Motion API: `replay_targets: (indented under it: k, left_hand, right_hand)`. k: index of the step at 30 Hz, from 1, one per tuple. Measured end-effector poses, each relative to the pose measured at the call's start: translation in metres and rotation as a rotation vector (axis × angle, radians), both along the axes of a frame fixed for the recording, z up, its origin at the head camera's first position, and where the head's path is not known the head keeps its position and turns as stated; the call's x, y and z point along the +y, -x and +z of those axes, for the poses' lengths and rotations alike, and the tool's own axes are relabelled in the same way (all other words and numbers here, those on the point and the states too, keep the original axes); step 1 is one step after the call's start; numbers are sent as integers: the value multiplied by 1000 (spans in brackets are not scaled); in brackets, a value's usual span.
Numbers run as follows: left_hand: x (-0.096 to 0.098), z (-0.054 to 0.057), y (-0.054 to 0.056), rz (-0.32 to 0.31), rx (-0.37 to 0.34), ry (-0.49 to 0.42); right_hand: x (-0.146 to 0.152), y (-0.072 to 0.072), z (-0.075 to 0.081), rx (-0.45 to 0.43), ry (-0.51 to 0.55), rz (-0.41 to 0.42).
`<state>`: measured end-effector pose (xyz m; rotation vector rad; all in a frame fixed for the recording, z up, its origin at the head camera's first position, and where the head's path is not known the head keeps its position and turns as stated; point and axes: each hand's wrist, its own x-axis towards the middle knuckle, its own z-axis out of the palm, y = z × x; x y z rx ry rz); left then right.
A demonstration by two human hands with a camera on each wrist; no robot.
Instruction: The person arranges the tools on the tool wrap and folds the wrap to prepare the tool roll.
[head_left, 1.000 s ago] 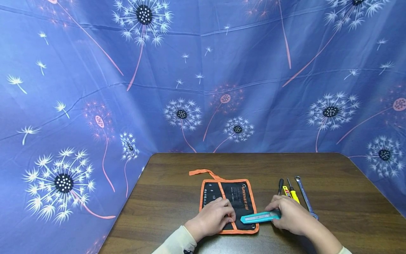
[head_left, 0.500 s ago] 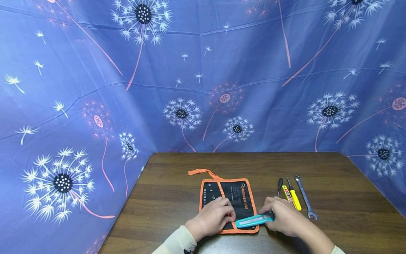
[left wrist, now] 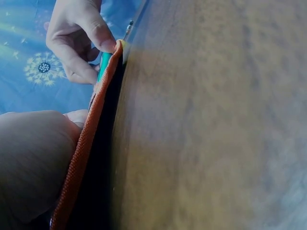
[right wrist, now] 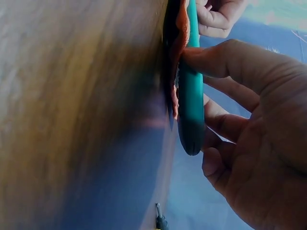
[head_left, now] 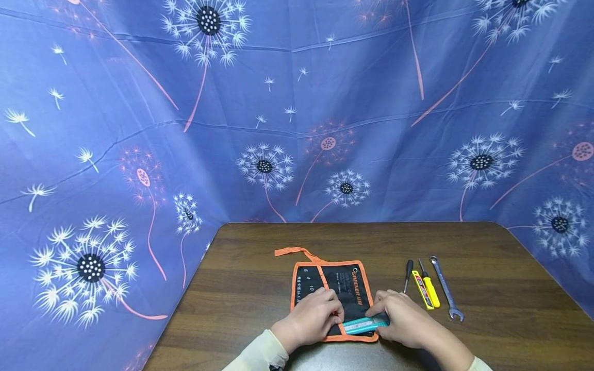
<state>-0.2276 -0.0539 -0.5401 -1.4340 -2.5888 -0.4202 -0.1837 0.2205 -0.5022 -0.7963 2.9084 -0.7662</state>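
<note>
A black tool pouch [head_left: 345,288] with orange trim lies flat on the table. My left hand [head_left: 310,315] is at its lower middle, fingertips pinching the orange-edged pocket opening. From the right, my right hand [head_left: 406,318] holds a teal utility knife [head_left: 362,325] between thumb and fingers. The knife's front end meets the orange pocket strip beside my left fingertips; whether its tip is inside the pocket is hidden. In the right wrist view the knife [right wrist: 192,100] lies along the pouch's orange edge [right wrist: 181,28], with its dark rear end towards the palm.
To the right lie a black-handled screwdriver [head_left: 409,272], a yellow box [head_left: 423,291], a yellow-handled screwdriver [head_left: 431,291] and a combination wrench [head_left: 446,288]. An orange tie strap [head_left: 294,251] extends from the pouch's top. A blue dandelion-print cloth [head_left: 297,103] hangs behind the table [head_left: 246,278].
My right hand has moved left with the utility knife, from over the pouch's right edge to the orange pocket strip. My left hand has stayed in place.
</note>
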Motion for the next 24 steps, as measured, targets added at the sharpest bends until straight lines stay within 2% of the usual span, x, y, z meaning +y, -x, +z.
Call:
replay_targets:
  k: [6, 14, 20, 24]
  left_hand:
    - [0, 1, 0, 6, -5, 14]
    - [1, 2, -1, -3, -5, 27]
    - [1, 2, -1, -6, -4, 31]
    - [3, 2, -1, -4, 8, 36]
  right_hand:
    - [-8, 0, -2, -1, -24, 25]
    - [-19, 0, -4, -10, 23, 99]
    - [-25, -1, -5, -8, -3, 89]
    - [-31, -1, -5, -29, 33, 114]
